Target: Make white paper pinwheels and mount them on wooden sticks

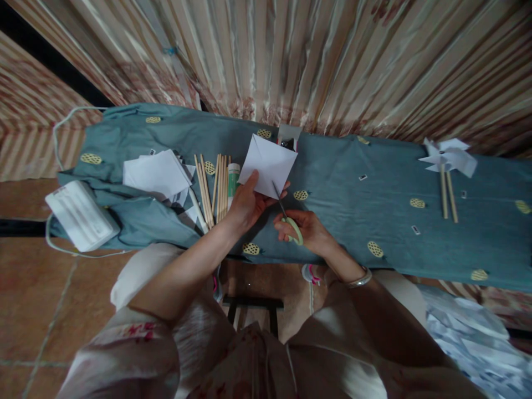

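Observation:
A square sheet of white paper (pixel 270 163) is held over the table by my left hand (pixel 248 202), thumb on top and fingers beneath. A slit or crease line runs in from its upper left corner. My right hand (pixel 303 228) grips scissors (pixel 294 230) with pale green handles, whose blades reach the sheet's lower edge. Just left of my left hand stand a green and white glue stick (pixel 233 180) and a row of wooden sticks (pixel 216 185). Behind the sheet is a small open box (pixel 288 138) with dark contents I cannot make out.
On the left lie a stack of white paper (pixel 155 174) and a white power strip (pixel 81 216) with its cable. Paper pinwheels (pixel 449 155) on wooden sticks lie at the right. A blue-green cloth (pixel 344 205) covers the table, with pleated curtain (pixel 291 61) behind it.

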A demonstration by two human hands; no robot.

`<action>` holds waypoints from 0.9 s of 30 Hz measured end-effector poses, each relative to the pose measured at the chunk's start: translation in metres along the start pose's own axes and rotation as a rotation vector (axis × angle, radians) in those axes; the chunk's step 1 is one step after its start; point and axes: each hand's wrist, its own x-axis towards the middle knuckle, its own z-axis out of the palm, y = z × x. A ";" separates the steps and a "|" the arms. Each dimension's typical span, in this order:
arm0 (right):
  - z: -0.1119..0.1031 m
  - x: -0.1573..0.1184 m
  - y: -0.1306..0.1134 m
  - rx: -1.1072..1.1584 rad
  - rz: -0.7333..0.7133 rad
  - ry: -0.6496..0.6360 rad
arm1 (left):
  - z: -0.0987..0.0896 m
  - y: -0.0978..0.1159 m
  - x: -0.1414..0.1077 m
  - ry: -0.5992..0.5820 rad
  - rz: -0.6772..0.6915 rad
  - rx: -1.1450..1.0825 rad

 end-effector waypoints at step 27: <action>0.000 0.002 0.001 0.003 -0.012 0.028 | 0.000 -0.007 0.000 -0.026 -0.014 0.028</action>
